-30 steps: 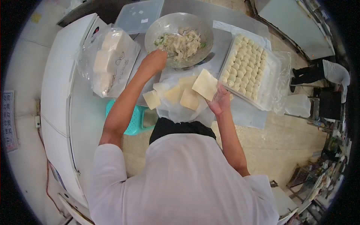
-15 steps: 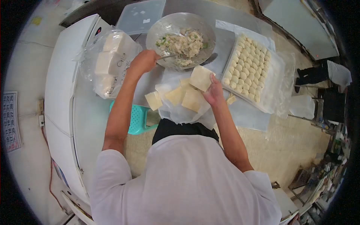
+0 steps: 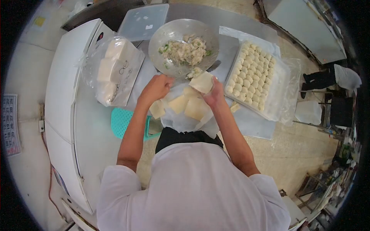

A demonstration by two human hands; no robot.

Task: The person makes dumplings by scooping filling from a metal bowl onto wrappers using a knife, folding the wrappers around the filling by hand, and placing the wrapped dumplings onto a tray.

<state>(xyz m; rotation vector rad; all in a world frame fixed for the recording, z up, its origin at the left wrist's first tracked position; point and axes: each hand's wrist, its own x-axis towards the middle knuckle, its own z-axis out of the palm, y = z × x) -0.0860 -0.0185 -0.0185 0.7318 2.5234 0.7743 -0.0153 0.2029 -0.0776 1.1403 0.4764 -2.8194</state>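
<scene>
Wrapper [image 3: 201, 83], pale yellow, thin and squarish, in right fingers [image 3: 214, 81]

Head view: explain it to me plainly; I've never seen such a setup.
There is no machine, just a person's bare hands, seen by one head-worn camera looking forward and down. The white shirt below is the wearer's. The right hand holds a pale square sheet. The left hand is curled closed; what it grips is hard to see. On the table are other pale sheets, a bowl of chunky mixture and a tray of small dough pieces.
</scene>
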